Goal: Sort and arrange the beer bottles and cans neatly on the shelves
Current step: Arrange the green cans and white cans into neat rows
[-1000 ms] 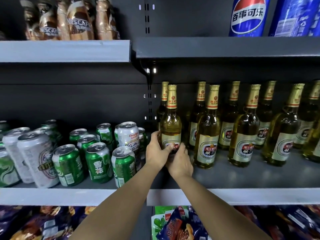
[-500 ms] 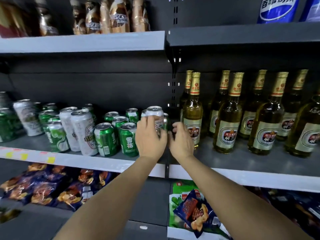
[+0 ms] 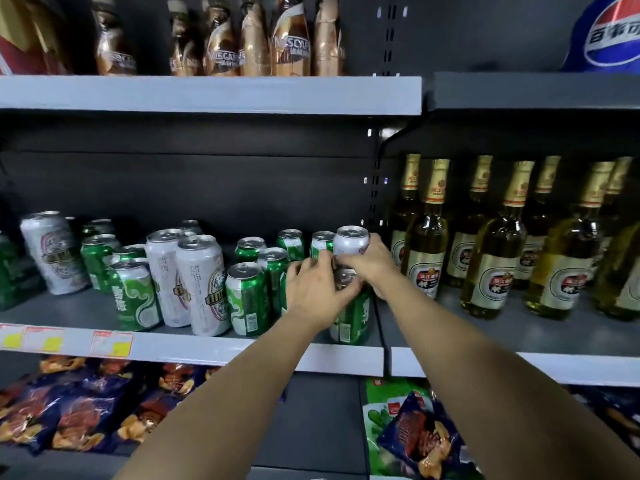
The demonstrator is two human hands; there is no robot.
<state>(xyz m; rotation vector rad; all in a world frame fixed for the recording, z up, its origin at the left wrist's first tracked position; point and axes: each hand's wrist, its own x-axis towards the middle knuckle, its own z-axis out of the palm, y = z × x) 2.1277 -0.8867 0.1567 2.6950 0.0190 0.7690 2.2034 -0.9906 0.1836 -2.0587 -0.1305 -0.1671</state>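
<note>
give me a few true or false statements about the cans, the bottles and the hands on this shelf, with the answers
1. Both hands are at the cans, not the bottles. True: the left hand and right hand meet over a green can at the front edge.
2. The white can by the right hand lies on its side. False: it is upright.
3. The beer bottles stand to the right of the cans. True.
4. The shelf above the cans holds more beer cans. False: it holds brown coffee bottles.
5. All cans are green. False: tall white cans stand among them.
</note>
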